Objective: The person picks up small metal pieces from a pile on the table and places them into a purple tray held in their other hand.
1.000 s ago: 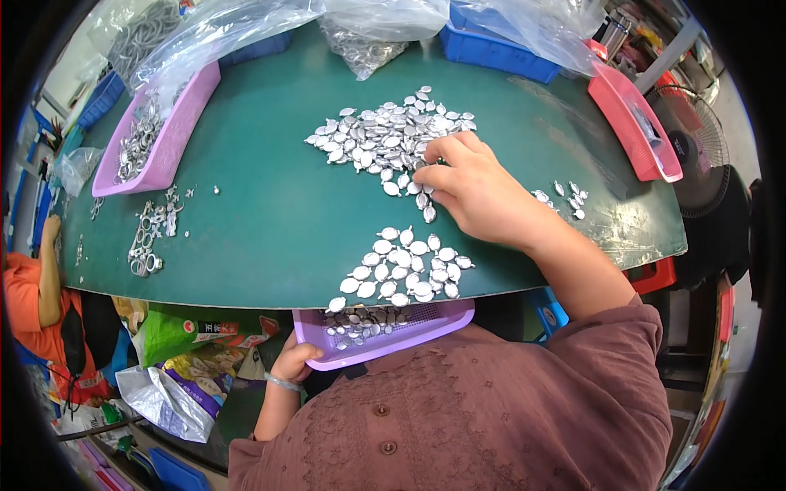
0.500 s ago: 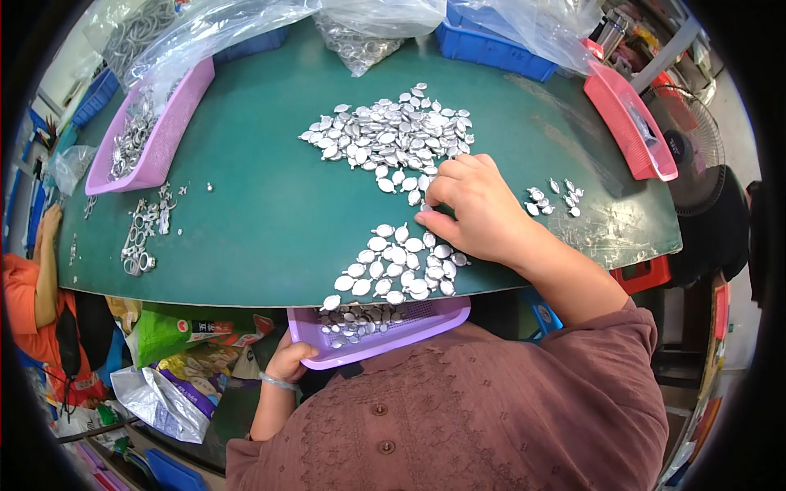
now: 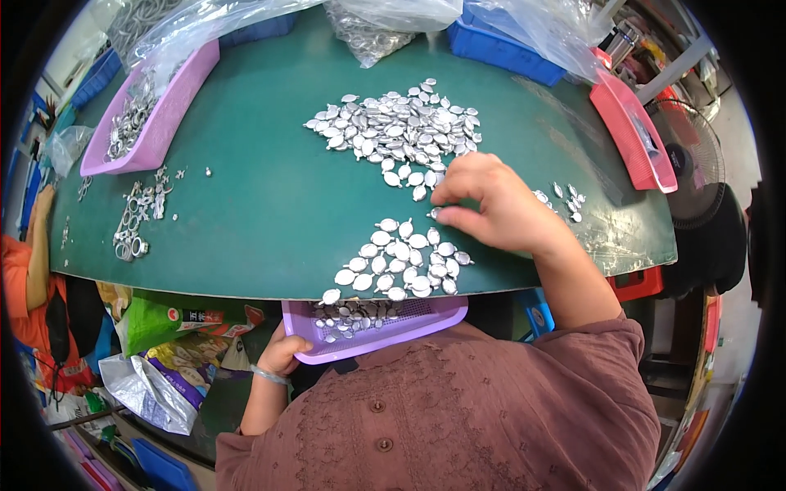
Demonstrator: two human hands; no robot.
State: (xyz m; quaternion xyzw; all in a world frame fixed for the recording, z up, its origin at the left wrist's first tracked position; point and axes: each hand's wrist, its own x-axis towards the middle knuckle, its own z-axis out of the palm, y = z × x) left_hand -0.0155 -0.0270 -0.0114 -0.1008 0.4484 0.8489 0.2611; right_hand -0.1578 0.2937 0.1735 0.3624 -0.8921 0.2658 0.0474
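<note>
My right hand (image 3: 495, 204) is over the green table (image 3: 254, 196), thumb and fingertips pinched on a small silver oval piece (image 3: 434, 213) with little end tabs. Beyond it lies a heap of similar ovals (image 3: 401, 127). A looser group of them (image 3: 399, 260) spreads along the near edge. Against my body, just below that edge, is a purple plastic basket (image 3: 393, 348) with more silver ovals inside, partly under the tabletop. My left hand (image 3: 282, 352) grips its left end, thumb over the rim.
A few silver ovals (image 3: 575, 204) lie to the right, partly behind my wrist. At left stand a pink-purple basket (image 3: 182, 98) of metal parts and loose ring-shaped parts (image 3: 131, 233). A coral basket (image 3: 622, 131) and a blue bin (image 3: 508, 57) stand farther off. Another person's arm (image 3: 38, 245) rests at the far left.
The view has shifted slightly. My right hand stays between the heap and the near group, fingers still pinched. My left hand keeps hold of the basket.
</note>
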